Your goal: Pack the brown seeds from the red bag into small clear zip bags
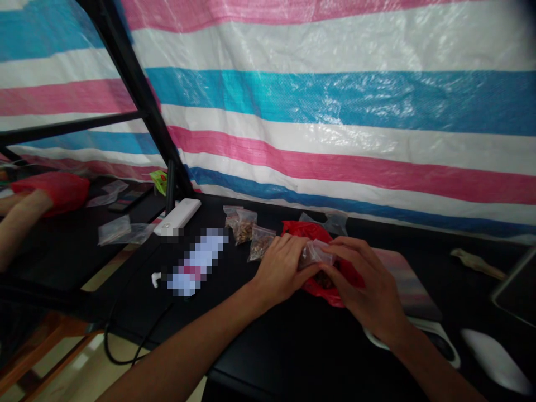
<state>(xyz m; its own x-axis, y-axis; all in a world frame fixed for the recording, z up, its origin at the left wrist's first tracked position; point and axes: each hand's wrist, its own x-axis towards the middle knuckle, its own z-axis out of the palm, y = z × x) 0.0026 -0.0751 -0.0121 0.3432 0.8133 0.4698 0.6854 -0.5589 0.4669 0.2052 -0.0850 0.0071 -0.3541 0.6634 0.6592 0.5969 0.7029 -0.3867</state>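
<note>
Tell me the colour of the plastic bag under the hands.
Red: the plastic bag shows best in the head view.

2 hands (324, 273), 1 clear zip bag (315, 254) held between them, 1 red plastic bag (320, 279) under it - quick count

Table near the hands: 3 small zip bags of dried brown bits (251, 234), left of the hands, 2 of them overlapping, plus 1 empty clear bag (324, 222) at the far edge. Further left: 1 white oblong device (178, 216), 1 pixelated item (196, 262), 1 black cable (125, 340), 1 green packet (158, 181). Right side: 1 mouse pad (412, 279), 1 white oblong object (496, 360) - far left, 1 red bag (52, 192) and 1 forearm (25, 215), can't tell if reflected.
</note>
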